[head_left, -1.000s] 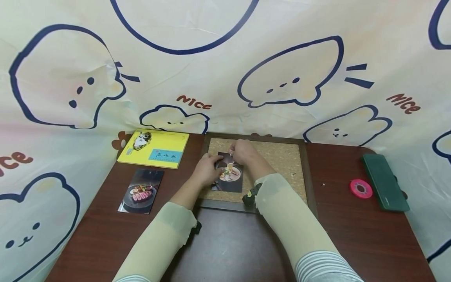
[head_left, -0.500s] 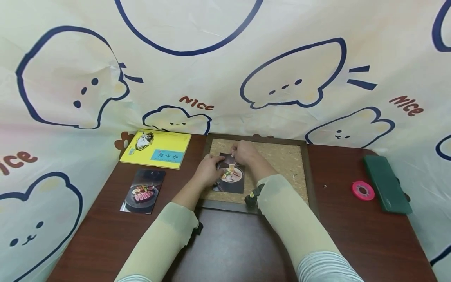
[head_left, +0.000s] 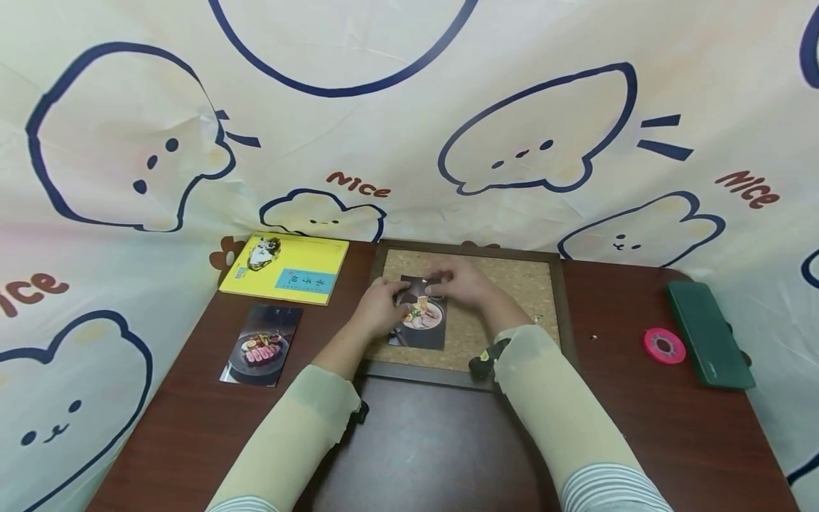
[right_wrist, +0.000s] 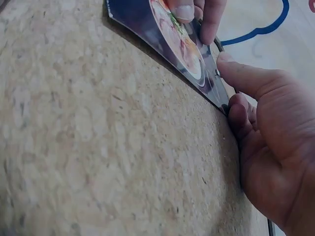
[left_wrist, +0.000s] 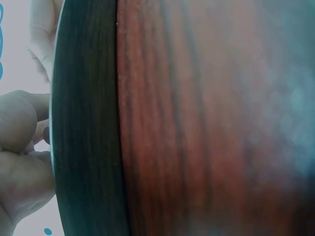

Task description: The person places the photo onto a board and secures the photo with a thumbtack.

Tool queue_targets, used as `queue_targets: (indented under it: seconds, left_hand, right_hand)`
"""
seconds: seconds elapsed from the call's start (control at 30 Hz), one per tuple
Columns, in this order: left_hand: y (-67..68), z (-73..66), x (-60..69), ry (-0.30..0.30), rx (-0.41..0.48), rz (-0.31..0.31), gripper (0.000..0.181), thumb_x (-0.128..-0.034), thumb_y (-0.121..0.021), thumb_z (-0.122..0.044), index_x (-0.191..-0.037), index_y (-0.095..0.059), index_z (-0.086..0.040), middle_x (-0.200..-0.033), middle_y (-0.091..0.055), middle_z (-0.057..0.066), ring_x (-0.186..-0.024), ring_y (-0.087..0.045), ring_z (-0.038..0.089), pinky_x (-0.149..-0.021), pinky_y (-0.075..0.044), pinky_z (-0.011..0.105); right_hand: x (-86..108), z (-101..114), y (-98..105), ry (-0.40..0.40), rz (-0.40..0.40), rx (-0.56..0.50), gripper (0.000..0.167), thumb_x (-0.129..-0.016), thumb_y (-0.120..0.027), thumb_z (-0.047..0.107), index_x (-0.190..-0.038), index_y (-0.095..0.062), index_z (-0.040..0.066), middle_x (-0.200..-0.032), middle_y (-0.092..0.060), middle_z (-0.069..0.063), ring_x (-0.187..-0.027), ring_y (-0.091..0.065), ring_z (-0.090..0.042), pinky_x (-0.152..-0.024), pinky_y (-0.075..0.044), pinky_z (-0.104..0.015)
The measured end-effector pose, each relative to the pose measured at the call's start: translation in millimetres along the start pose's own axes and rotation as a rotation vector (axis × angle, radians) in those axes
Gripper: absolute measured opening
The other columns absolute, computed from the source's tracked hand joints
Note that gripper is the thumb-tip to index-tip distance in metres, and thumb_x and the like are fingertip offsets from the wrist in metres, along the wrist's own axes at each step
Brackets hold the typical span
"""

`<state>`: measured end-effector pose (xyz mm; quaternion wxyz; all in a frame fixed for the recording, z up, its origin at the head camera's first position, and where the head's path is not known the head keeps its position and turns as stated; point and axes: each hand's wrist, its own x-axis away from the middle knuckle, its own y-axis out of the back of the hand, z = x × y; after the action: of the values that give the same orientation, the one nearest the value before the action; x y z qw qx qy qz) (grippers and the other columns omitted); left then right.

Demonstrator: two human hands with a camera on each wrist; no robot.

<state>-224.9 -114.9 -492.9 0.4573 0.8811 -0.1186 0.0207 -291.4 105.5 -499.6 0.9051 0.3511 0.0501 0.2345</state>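
Observation:
On the cork board (head_left: 499,306) lies a dark photo card (head_left: 422,334) with a bowl of food printed on it. My left hand (head_left: 377,307) is at its left edge, with thumb and index finger apart and resting on its upper part. My right hand (head_left: 463,281) is at the card's top right corner. In the right wrist view, the right thumb (right_wrist: 246,78) reaches over the card's edge, and bent fingers touch the corner. A small pin-like shape (right_wrist: 216,73) shows beside that thumb. The left wrist view shows part of the left hand (left_wrist: 19,147) behind the board's frame.
A second food photo (head_left: 262,345) lies on the table at the left, below a yellow book (head_left: 284,269). On the right are a pink ring-shaped roll (head_left: 664,346), a green case (head_left: 710,334) and a tiny item (head_left: 593,337). Printed cloth (head_left: 409,142) hangs behind the table.
My right hand has shifted slightly right and its thumb and fingers have spread from a pinch near the card's top edge. The left hand stays on the card.

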Motion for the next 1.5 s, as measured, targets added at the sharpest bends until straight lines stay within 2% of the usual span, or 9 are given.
queue_targets:
  seconds: [0.1, 0.27, 0.7, 0.9, 1.03, 1.1, 1.3, 1.5]
  left_hand:
    - [-0.6, -0.2, 0.1, -0.004, -0.002, 0.004, 0.053, -0.0979, -0.072, -0.029, -0.148, -0.06, -0.015, -0.131, -0.054, 0.015, -0.102, -0.056, 0.027, -0.088, -0.049, 0.043]
    - [-0.3, -0.9, -0.3, -0.016, -0.006, 0.0, 0.053, -0.0985, -0.072, -0.028, -0.148, -0.059, -0.015, -0.13, -0.054, 0.015, -0.101, -0.056, 0.026, -0.086, -0.049, 0.042]
    - [1.1, -2.3, 1.3, -0.008, -0.015, -0.001, 0.054, -0.0972, -0.073, -0.029, -0.147, -0.06, -0.015, -0.132, -0.054, 0.016, -0.106, -0.057, 0.027, -0.09, -0.049, 0.043]
    - [1.7, -3.3, 3.1, -0.01, 0.007, 0.019, 0.056, -0.0968, -0.073, -0.03, -0.149, -0.058, -0.014, -0.135, -0.052, 0.017, -0.109, -0.057, 0.029, -0.092, -0.05, 0.046]
    - [2.1, -3.5, 4.3, -0.012, 0.013, 0.037, 0.062, -0.0945, -0.074, -0.032, -0.15, -0.056, -0.013, -0.136, -0.051, 0.018, -0.109, -0.056, 0.031, -0.093, -0.05, 0.047]
    - [2.5, -3.1, 4.1, -0.009, 0.014, 0.038, 0.064, -0.0942, -0.075, -0.033, -0.151, -0.055, -0.013, -0.136, -0.05, 0.019, -0.11, -0.056, 0.031, -0.094, -0.05, 0.047]
    - [6.4, 0.7, 2.9, -0.005, 0.003, 0.014, 0.065, -0.0937, -0.076, -0.032, -0.151, -0.054, -0.01, -0.139, -0.048, 0.021, -0.12, -0.056, 0.034, -0.101, -0.049, 0.049]
    - [7.2, -1.1, 3.3, -0.017, 0.011, -0.002, 0.064, -0.0928, -0.078, -0.026, -0.15, -0.055, -0.009, -0.14, -0.05, 0.021, -0.124, -0.056, 0.035, -0.105, -0.047, 0.049]
  right_hand:
    - [0.6, 0, 0, 0.004, 0.007, 0.065, 0.037, -0.089, -0.083, 0.037, -0.122, -0.078, 0.023, -0.129, -0.067, 0.0, -0.105, -0.06, -0.02, -0.092, -0.049, -0.041]
    - [1.6, 4, 2, -0.011, 0.024, 0.116, 0.038, -0.089, -0.082, 0.037, -0.124, -0.077, 0.025, -0.13, -0.064, -0.001, -0.115, -0.056, -0.022, -0.099, -0.047, -0.044]
    - [2.4, 12, 3, -0.016, 0.079, 0.197, 0.043, -0.09, -0.082, 0.037, -0.13, -0.074, 0.022, -0.124, -0.059, -0.003, -0.103, -0.055, -0.02, -0.092, -0.048, -0.041]
    - [5.9, 13, 2, -0.008, 0.08, 0.193, 0.043, -0.091, -0.082, 0.033, -0.131, -0.073, 0.02, -0.123, -0.059, -0.005, -0.099, -0.055, -0.02, -0.088, -0.048, -0.039]
    - [9.9, 13, -1, 0.001, 0.066, 0.206, 0.044, -0.092, -0.081, 0.032, -0.133, -0.072, 0.019, -0.122, -0.056, -0.007, -0.102, -0.053, -0.021, -0.09, -0.046, -0.04]
    - [12.5, 14, -4, 0.001, 0.051, 0.21, 0.05, -0.091, -0.081, 0.033, -0.138, -0.069, 0.018, -0.124, -0.055, -0.008, -0.104, -0.053, -0.021, -0.092, -0.046, -0.04]
    - [23.4, 15, -11, 0.004, -0.001, 0.082, 0.073, -0.086, -0.086, 0.029, -0.151, -0.055, 0.014, -0.132, -0.05, -0.01, -0.109, -0.056, -0.024, -0.095, -0.05, -0.043]
    - [39.9, 10, -14, 0.017, -0.053, -0.099, 0.073, -0.084, -0.086, 0.019, -0.149, -0.055, 0.012, -0.143, -0.052, -0.006, -0.12, -0.06, -0.029, -0.101, -0.052, -0.044]
